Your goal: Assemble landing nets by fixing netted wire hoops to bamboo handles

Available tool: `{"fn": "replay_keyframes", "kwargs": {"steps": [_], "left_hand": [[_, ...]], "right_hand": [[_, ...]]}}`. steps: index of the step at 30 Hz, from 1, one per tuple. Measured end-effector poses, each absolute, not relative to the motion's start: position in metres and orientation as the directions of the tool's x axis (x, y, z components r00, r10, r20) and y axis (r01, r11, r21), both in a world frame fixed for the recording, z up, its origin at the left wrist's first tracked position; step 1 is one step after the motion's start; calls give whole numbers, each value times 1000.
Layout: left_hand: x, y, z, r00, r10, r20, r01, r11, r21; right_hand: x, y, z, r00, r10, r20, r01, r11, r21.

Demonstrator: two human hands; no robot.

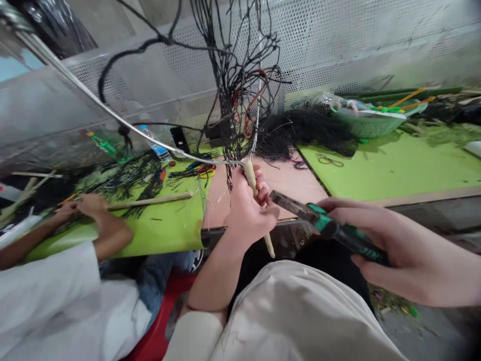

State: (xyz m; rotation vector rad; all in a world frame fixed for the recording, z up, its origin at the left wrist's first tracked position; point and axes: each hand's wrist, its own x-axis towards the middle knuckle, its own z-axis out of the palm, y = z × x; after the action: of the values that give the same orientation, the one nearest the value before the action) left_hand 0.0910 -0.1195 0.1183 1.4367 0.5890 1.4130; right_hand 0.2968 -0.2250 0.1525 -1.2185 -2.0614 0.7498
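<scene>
Holding a tapered pale-wood stick at centre is the left hand; a silvery metal rod already meets its top. The right hand, four o'clock, clutches a green-and-black-handled metal tool; remaining work unclear.

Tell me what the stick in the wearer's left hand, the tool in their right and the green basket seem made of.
Stick: probably bare wood, pale and matt, with slight unevenness along it.
Tool: likely a dull metal head, darkly mottled; the green-and-black grip could be plastic or rubber.
Basket: apparently moulded plastic, judging by its even pale-green colour and thin rim.
</scene>
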Motion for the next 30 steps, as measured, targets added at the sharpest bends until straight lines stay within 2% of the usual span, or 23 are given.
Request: {"fn": "replay_keyframes", "kwargs": {"steps": [2, 4, 6, 7, 9, 16, 21, 25, 30], "left_hand": [[91, -120, 119, 187, 846, 499, -253, -449, 857], [91, -120, 119, 179, 827, 533, -192, -502, 843], [91, -119, 117, 169, 814, 556, -122, -542, 831], [90, -118, 116, 162, 809, 564, -91, -557, 825], [89, -117, 114, 154, 803, 576, -48, -576, 816], [91, -118, 114, 157, 821, 548, 17, -557, 830], [91, -122, 113, 138, 843, 520, 133, -536, 834], [89, -123, 112, 167, 827, 537, 142, -559, 817], [89, -122, 119, 178, 815, 551, 100, -572, 814]], "right_hand": [[297, -224, 147, -377, 829, 412, 698, 547, -462], [296, -223, 143, -392, 736, 551, 818, 553, -157], [296, -222, 141, -428, 679, 596, 865, 499, 54], [295, -222, 140, -447, 669, 594, 869, 482, 111], [294, -222, 140, -463, 668, 582, 869, 473, 149], [293, -215, 144, -439, 655, 616, 877, 461, 135], [291, -215, 150, -494, 613, 617, 859, 455, 235], [290, -218, 154, -514, 614, 599, 857, 403, 321], [292, -218, 157, -533, 621, 575, 845, 425, 324]]}}
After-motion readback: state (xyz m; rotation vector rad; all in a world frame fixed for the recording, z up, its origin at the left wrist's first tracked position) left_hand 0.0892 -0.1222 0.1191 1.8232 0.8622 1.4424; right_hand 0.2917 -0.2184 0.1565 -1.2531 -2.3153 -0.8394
